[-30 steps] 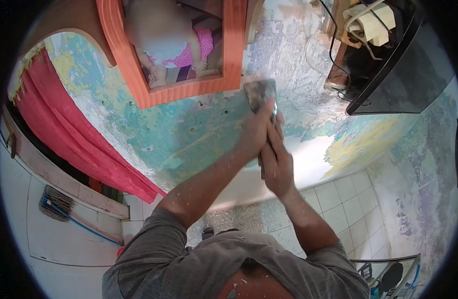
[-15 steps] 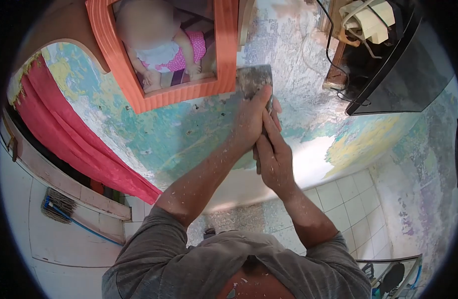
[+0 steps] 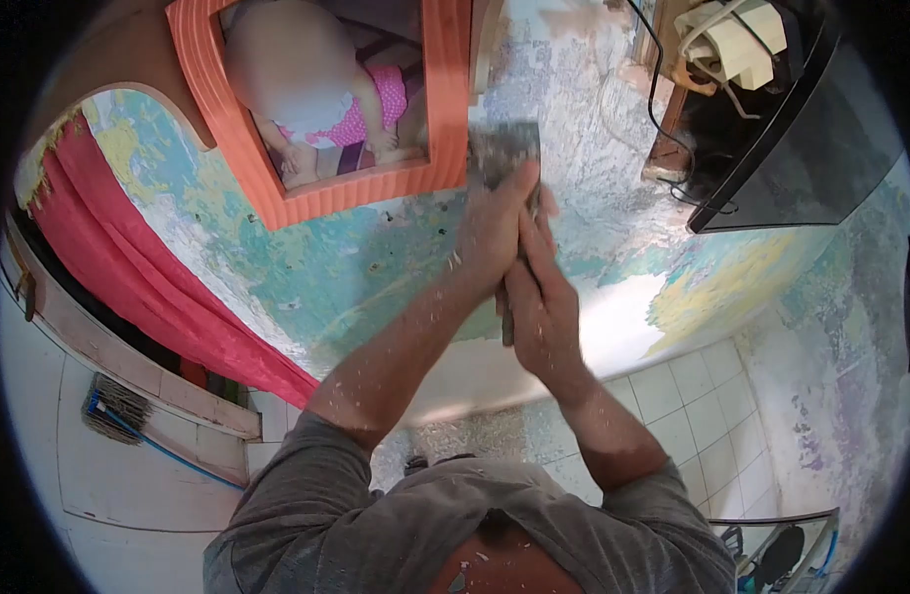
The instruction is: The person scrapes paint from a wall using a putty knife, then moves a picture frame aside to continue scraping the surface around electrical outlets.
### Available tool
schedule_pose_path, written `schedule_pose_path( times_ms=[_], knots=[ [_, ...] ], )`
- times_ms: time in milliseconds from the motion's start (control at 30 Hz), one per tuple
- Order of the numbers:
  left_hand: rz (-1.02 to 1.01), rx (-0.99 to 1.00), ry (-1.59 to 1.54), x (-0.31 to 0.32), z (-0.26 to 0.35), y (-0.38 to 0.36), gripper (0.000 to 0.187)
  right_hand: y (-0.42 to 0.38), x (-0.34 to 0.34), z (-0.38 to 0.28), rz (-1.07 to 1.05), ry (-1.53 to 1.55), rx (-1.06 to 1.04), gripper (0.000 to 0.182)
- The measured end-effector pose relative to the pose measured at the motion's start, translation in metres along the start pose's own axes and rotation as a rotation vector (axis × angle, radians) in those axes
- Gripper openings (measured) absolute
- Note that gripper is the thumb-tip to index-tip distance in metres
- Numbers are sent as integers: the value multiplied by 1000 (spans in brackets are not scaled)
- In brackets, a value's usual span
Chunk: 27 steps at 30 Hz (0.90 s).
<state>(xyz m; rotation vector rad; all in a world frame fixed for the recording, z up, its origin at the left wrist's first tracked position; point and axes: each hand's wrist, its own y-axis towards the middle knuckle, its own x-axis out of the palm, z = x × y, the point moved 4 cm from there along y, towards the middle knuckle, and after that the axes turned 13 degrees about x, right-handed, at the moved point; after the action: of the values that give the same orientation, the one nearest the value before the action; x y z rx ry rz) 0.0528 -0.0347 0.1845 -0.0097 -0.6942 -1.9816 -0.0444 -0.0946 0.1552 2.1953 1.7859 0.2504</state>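
A broad-bladed scraper [image 3: 505, 147] lies against the patchy, peeling wall [image 3: 589, 148], its flat grey blade just right of the orange picture frame [image 3: 326, 203]. My left hand [image 3: 493, 228] is closed around the scraper near the blade, the thumb pointing up along it. Lower down, my right hand [image 3: 542, 307] grips the handle, whose end shows below the fingers. Both hands touch each other, and much of the handle is hidden by them. Pale flakes speckle both forearms.
A black television-like panel [image 3: 782, 168] with cables and a pale box [image 3: 737, 45] juts out at upper right. A red curtain [image 3: 148, 267] hangs at left, above a blue-handled brush [image 3: 118, 408]. Debris covers the tiled floor [image 3: 465, 436]. A glass-topped piece [image 3: 787, 544] stands at lower right.
The scraper and both hands have shifted slightly up the wall and a little left. My grip looks the same.
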Motion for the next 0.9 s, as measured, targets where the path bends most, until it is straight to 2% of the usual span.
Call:
schedule_pose_path(
  times_ms=[100,200,300,367,433,500,533,567,667,733,833,867,900],
  knots=[
    [-52,24,-8,7,19,8,48,4,-2,-9,-7,-6,-10,52],
    [-9,-25,16,2,-3,-9,47,-6,0,5,6,-11,-29,52],
    [-12,40,-27,0,-8,4,48,4,-4,0,31,-33,-50,52],
    [-20,54,-6,11,18,20,48,17,-6,-19,20,-34,21,53],
    [-28,77,19,14,24,23,48,18,-9,-27,-8,10,4,52],
    [-13,108,62,9,4,17,50,11,-13,-9,-46,38,158,52],
    [-3,102,59,2,-13,7,50,7,-17,28,28,-148,49,51],
    [-16,27,46,-7,-38,-11,51,-7,-9,41,7,31,98,50],
    [-6,-101,16,-19,-65,-56,54,-41,0,74,12,-86,85,50],
    [7,-121,-6,-23,-64,-73,55,-55,10,77,46,-51,-22,51],
    [108,-164,25,-33,-52,-63,56,-38,19,69,34,-146,-22,51],
    [106,-168,20,-35,-50,-59,56,-26,22,67,-47,35,168,51],
    [75,-156,33,-37,-46,-53,56,-27,23,70,-47,32,168,51]
  ],
)
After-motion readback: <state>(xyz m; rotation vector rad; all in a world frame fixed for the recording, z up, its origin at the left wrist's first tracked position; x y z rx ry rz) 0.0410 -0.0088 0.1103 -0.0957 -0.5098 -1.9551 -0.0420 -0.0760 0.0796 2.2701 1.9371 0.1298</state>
